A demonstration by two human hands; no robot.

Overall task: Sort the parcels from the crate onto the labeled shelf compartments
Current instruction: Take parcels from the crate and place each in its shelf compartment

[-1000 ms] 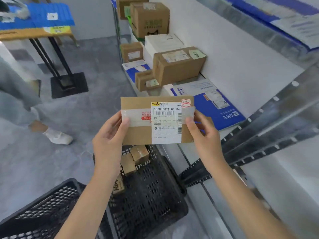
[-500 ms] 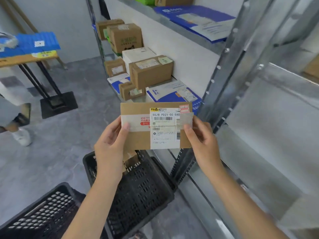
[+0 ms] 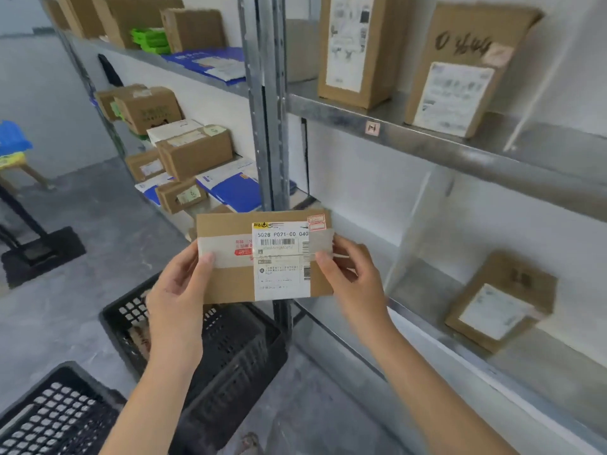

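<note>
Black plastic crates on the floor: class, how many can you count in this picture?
2. One black crate stands below the held parcel, beside the shelf upright; another black crate sits at the bottom-left corner, cut off by the frame. More may lie out of view.

both forearms raised, left hand (image 3: 179, 292) and right hand (image 3: 356, 285) pinching inward, thumbs forward, right apparently slightly blurred.

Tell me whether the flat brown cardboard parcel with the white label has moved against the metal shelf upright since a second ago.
Yes. The flat brown cardboard parcel has shifted right: it now overlaps the metal shelf upright, which earlier stood to its right, facing the right-hand bay.
</note>
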